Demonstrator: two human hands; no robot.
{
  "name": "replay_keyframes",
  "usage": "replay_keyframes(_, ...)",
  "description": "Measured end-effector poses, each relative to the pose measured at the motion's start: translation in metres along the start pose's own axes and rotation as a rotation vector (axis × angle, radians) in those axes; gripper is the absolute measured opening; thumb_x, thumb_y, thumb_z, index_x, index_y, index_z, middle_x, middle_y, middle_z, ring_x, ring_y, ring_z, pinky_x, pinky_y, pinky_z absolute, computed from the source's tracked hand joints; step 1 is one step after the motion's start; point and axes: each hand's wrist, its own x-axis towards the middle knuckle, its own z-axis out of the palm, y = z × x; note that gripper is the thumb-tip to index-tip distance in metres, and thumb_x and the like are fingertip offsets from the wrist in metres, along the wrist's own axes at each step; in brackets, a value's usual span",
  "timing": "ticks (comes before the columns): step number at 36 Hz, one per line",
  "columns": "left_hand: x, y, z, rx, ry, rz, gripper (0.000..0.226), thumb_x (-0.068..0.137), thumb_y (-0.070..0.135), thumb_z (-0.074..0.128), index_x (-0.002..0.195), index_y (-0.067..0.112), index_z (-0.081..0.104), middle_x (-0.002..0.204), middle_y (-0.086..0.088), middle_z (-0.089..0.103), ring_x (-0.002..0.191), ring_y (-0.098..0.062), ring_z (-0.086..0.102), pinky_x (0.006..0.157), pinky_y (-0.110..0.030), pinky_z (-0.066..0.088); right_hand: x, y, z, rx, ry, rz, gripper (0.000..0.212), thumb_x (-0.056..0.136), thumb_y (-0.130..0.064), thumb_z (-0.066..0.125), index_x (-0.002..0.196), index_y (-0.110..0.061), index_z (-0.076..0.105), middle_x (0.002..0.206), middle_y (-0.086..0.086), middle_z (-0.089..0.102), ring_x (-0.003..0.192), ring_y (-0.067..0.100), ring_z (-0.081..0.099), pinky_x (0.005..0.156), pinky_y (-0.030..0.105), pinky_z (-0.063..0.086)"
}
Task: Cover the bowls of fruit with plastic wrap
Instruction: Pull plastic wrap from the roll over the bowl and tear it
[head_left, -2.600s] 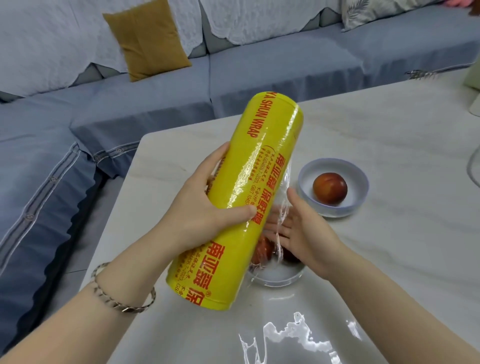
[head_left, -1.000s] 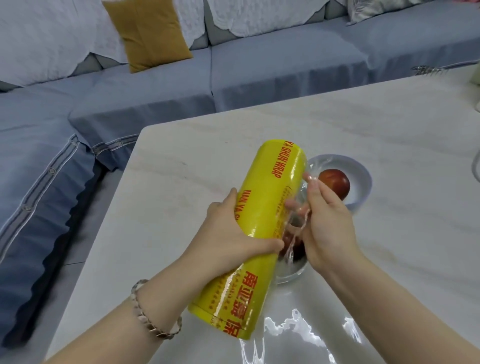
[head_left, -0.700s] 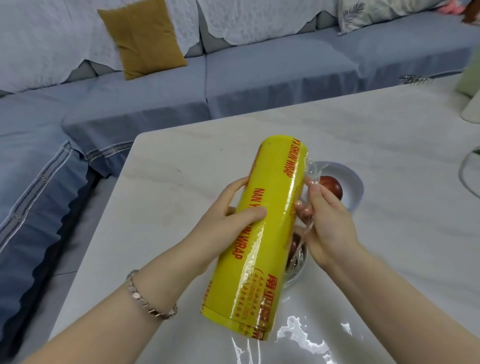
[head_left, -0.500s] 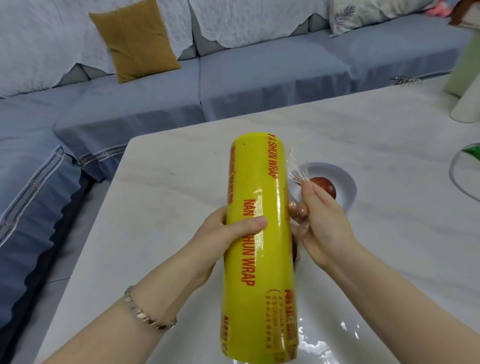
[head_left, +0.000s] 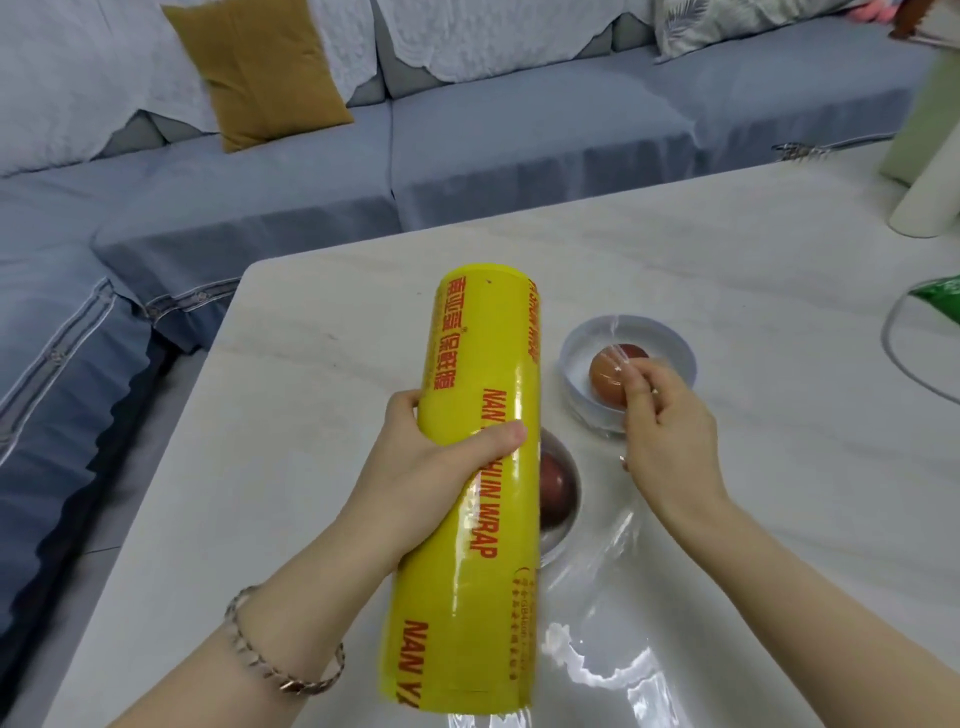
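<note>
Likely the trouble from here lies in the film itself. The left hand (head_left: 436, 467) holds the yellow roll of plastic wrap (head_left: 483, 415) up off the table (head_left: 311, 415), tilted across the near bowl (head_left: 558, 548) and its dark fruit (head_left: 553, 486). If the roll turns too freely or the pull goes crooked, the clear sheet (head_left: 618, 545) may bunch, cling to itself or tear unevenly. A hard tug could also nudge the light far bowl (head_left: 675, 353) with its reddish fruit (head_left: 605, 382). The left fingers are curled round the roll, thumb pressed across its front. The right hand (head_left: 670, 436), over the near rim of the far bowl, has thumb and forefinger closed to a narrow pinch, apparently on the sheet's edge, with the other fingers loosely curled. How firmly it grips so thin a film cannot be told.
</note>
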Motion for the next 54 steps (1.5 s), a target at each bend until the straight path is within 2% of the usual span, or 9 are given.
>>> replay_keyframes(5, -0.002, -0.006, -0.01, 0.391, 0.187, 0.044, 0.106, 0.049, 0.068, 0.073, 0.135, 0.039, 0.019, 0.12, 0.003, 0.048, 0.095, -0.021, 0.056, 0.088, -0.042, 0.05, 0.003, 0.008, -0.012, -0.052, -0.041, -0.012, 0.021, 0.097, -0.026, 0.041, 0.082, -0.03, 0.056, 0.062, -0.005, 0.051, 0.044, 0.007, 0.046, 0.036, 0.016, 0.042)
replay_keyframes(12, -0.007, -0.004, -0.015, 0.652, 0.138, -0.003, 0.106, 0.067, 0.07, 0.062, 0.132, 0.061, -0.021, 0.107, -0.002, 0.033, 0.083, -0.027, 0.053, 0.078, -0.033, 0.041, -0.001, 0.036, 0.012, -0.134, -0.129, 0.039, 0.02, 0.096, -0.023, 0.041, 0.087, -0.016, 0.058, 0.062, -0.006, 0.051, 0.054, 0.011, 0.048, 0.062, 0.038, 0.052)
replay_keyframes(18, -0.004, -0.007, -0.012, 0.755, 0.139, -0.022, 0.102, 0.072, 0.071, 0.055, 0.136, 0.055, -0.022, 0.108, -0.003, 0.032, 0.079, -0.027, 0.052, 0.076, -0.033, 0.043, -0.002, 0.052, 0.025, -0.144, -0.148, 0.074, 0.021, 0.096, -0.024, 0.042, 0.087, -0.012, 0.058, 0.066, -0.006, 0.053, 0.069, 0.022, 0.051, 0.072, 0.049, 0.052)
replay_keyframes(29, 0.002, -0.01, -0.007, 0.791, 0.144, -0.01, 0.099, 0.075, 0.073, 0.05, 0.137, 0.051, -0.023, 0.113, -0.004, 0.034, 0.096, -0.029, 0.059, 0.076, -0.033, 0.043, 0.0, 0.063, 0.042, -0.154, -0.15, 0.145, 0.02, 0.093, -0.023, 0.05, 0.101, -0.009, 0.062, 0.09, 0.004, 0.061, 0.084, 0.018, 0.051, 0.069, 0.019, 0.03)
replay_keyframes(35, 0.003, -0.01, -0.005, 0.815, 0.138, -0.018, 0.099, 0.075, 0.074, 0.049, 0.138, 0.048, -0.023, 0.12, -0.008, 0.036, 0.097, -0.03, 0.059, 0.079, -0.035, 0.046, -0.004, 0.064, 0.041, -0.16, -0.131, 0.222, 0.027, 0.083, -0.035, 0.064, 0.084, -0.012, 0.05, 0.07, 0.001, 0.052, 0.069, 0.02, 0.048, 0.059, 0.032, 0.034)
replay_keyframes(41, 0.006, -0.011, -0.007, 0.803, 0.129, -0.039, 0.1, 0.074, 0.074, 0.049, 0.138, 0.049, -0.023, 0.121, -0.011, 0.037, 0.095, -0.031, 0.059, 0.079, -0.036, 0.046, -0.008, 0.062, 0.035, -0.268, -0.164, 0.074, 0.035, 0.088, -0.038, 0.055, 0.063, -0.014, 0.058, 0.058, 0.0, 0.053, 0.063, 0.02, 0.046, 0.06, 0.032, 0.035)
replay_keyframes(45, 0.007, -0.014, -0.009, 0.784, 0.125, -0.046, 0.096, 0.076, 0.074, 0.046, 0.137, 0.05, -0.023, 0.123, -0.012, 0.04, 0.096, -0.033, 0.059, 0.082, -0.037, 0.047, -0.016, 0.061, 0.024, -0.248, -0.286, 0.086, 0.046, 0.095, -0.034, 0.041, 0.051, -0.023, 0.037, 0.05, -0.005, 0.037, 0.054, 0.016, 0.035, 0.051, 0.023, 0.027)
replay_keyframes(50, 0.008, -0.015, -0.014, 0.692, 0.085, -0.031, 0.066, 0.093, 0.057, 0.027, 0.139, 0.052, -0.02, 0.124, -0.012, 0.043, 0.095, -0.03, 0.057, 0.084, -0.038, 0.047, -0.034, 0.051, 0.021, -0.207, -0.377, 0.099, 0.041, 0.098, -0.029, 0.033, 0.059, -0.017, 0.036, 0.059, -0.003, 0.039, 0.061, 0.016, 0.035, 0.056, 0.025, 0.03)
replay_keyframes(54, 0.016, -0.018, -0.026, 0.548, 0.029, -0.059, 0.077, 0.082, 0.062, 0.04, 0.138, 0.056, -0.012, 0.131, -0.008, 0.043, 0.096, -0.029, 0.059, 0.09, -0.039, 0.048, -0.037, 0.045, 0.025, -0.267, -0.392, 0.095, 0.04, 0.099, -0.025, 0.029, 0.069, -0.004, 0.045, 0.068, 0.007, 0.05, 0.068, 0.02, 0.042, 0.063, 0.03, 0.031)
